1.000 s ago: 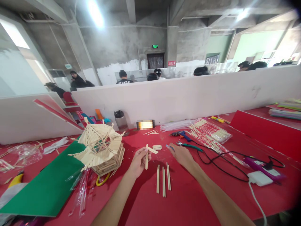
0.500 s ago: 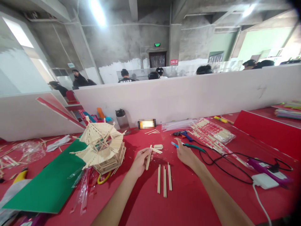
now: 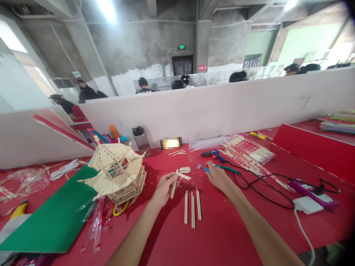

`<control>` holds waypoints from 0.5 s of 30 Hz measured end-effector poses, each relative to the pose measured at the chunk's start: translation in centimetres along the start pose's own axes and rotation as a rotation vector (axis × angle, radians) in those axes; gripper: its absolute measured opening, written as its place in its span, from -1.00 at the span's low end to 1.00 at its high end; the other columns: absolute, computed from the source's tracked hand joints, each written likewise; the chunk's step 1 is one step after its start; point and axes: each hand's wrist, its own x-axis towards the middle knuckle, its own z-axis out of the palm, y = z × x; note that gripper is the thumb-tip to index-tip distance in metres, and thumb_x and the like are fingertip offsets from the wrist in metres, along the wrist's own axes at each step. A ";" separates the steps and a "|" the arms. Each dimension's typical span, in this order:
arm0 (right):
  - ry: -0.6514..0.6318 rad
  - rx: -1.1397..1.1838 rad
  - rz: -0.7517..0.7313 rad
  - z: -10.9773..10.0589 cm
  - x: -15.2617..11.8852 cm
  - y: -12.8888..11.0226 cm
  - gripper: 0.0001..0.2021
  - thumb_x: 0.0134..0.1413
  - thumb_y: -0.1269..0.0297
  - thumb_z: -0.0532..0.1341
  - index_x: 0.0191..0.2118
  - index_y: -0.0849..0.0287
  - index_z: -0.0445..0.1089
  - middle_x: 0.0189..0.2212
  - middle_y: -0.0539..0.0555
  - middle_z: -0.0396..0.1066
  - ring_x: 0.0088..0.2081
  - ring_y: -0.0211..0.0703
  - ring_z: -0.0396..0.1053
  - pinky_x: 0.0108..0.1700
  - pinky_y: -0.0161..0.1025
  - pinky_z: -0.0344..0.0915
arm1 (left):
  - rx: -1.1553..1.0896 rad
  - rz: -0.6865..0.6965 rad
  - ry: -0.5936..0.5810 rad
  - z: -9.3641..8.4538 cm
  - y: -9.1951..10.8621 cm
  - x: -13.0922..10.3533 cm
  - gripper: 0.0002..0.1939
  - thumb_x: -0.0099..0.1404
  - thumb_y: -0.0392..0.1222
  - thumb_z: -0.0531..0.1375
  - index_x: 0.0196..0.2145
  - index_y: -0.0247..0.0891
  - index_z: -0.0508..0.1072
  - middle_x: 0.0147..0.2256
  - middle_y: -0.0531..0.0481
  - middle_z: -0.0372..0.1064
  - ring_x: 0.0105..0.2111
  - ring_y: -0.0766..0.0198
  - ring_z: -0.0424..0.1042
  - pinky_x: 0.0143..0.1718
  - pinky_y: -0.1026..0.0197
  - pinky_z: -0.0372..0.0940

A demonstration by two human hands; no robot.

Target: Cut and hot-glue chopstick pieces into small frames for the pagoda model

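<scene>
Over the red tabletop (image 3: 222, 240), angled wooden sticks (image 3: 173, 188) are pinched and apparently steadied in the narrow grip of the left hand (image 3: 162, 189), while a slim blue implement (image 3: 205, 169) is held by the right hand (image 3: 219, 178), near a glue gun (image 3: 218, 156).

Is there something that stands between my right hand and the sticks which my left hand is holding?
Nothing visible stands between the right hand, with a small blue tool at its fingers, and the sticks in the left hand. The short sticks lie just beyond; three stick bundles lie nearer to you.
</scene>
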 end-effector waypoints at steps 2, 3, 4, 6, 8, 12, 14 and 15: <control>0.067 0.078 0.002 -0.3 -0.1 0.1 -0.82 0.23 0.35 0.15 -0.07 0.20 0.21 -0.28 0.23 0.53 -0.22 0.06 0.52 -0.30 -0.26 0.15 | 0.005 -0.001 0.005 0.1 0.0 -0.1 -0.65 -0.06 -0.08 0.49 -0.36 -0.37 0.59 -0.44 -0.05 0.54 -0.52 0.41 0.43 -0.44 0.39 0.34; 0.101 0.156 -0.010 -0.5 -0.1 0.1 -0.83 0.23 0.32 0.15 -0.09 0.18 0.20 -0.30 0.20 0.53 -0.26 0.03 0.52 -0.30 -0.26 0.17 | 0.008 0.000 0.007 0.1 0.0 -0.1 -0.65 -0.06 -0.08 0.49 -0.36 -0.36 0.59 -0.44 -0.05 0.54 -0.52 0.41 0.43 -0.43 0.39 0.34; 0.125 0.266 -0.032 -0.7 -0.2 -0.1 -0.83 0.24 0.28 0.14 -0.09 0.15 0.19 -0.31 0.15 0.54 -0.33 -0.02 0.52 -0.32 -0.26 0.20 | 0.013 0.002 0.009 0.1 0.0 -0.1 -0.65 -0.05 -0.08 0.49 -0.36 -0.36 0.59 -0.43 -0.05 0.54 -0.51 0.40 0.44 -0.43 0.38 0.35; 0.113 0.557 -0.087 -1.0 -0.3 -0.7 -0.83 0.25 0.18 0.13 -0.11 0.08 0.18 -0.34 0.06 0.55 -0.51 -0.15 0.45 -0.40 -0.28 0.24 | 0.031 0.004 0.010 0.2 0.0 -0.1 -0.66 -0.04 -0.08 0.48 -0.36 -0.35 0.59 -0.43 -0.06 0.55 -0.51 0.38 0.45 -0.43 0.37 0.34; 0.035 0.864 -0.140 -1.0 -0.5 -1.7 -0.78 0.20 0.08 0.18 -0.17 0.06 0.19 -0.32 0.04 0.56 -0.64 -0.25 0.33 -0.54 -0.32 0.22 | 0.050 0.005 0.009 0.2 -0.1 -0.1 -0.66 -0.02 -0.07 0.48 -0.36 -0.35 0.58 -0.43 -0.08 0.55 -0.51 0.36 0.46 -0.44 0.36 0.33; -0.085 1.322 -0.207 -0.9 -1.2 -4.0 -0.71 0.15 0.00 0.25 -0.29 0.13 0.33 -0.17 0.14 0.56 -0.53 -0.24 0.45 -0.53 -0.33 0.32 | 0.048 0.002 -0.014 0.2 -0.2 -0.2 -0.65 -0.01 -0.05 0.47 -0.35 -0.36 0.58 -0.42 -0.08 0.55 -0.52 0.38 0.44 -0.45 0.37 0.32; -0.131 1.510 -0.211 -1.0 -1.7 -4.8 -0.69 0.22 -0.02 0.18 -0.23 0.15 0.42 -0.15 0.18 0.56 -0.40 -0.17 0.53 -0.38 -0.27 0.42 | 0.031 -0.007 -0.026 0.2 -0.1 -0.3 -0.66 0.00 -0.06 0.47 -0.35 -0.36 0.57 -0.43 -0.06 0.54 -0.54 0.40 0.42 -0.45 0.37 0.32; -0.159 1.584 -0.214 -1.0 -1.9 -5.1 -0.68 0.24 -0.01 0.16 -0.18 0.15 0.45 -0.14 0.20 0.56 -0.34 -0.13 0.54 -0.32 -0.24 0.44 | 0.022 -0.015 -0.031 0.3 -0.1 -0.4 -0.66 0.00 -0.07 0.47 -0.35 -0.36 0.57 -0.44 -0.05 0.54 -0.55 0.41 0.41 -0.45 0.37 0.31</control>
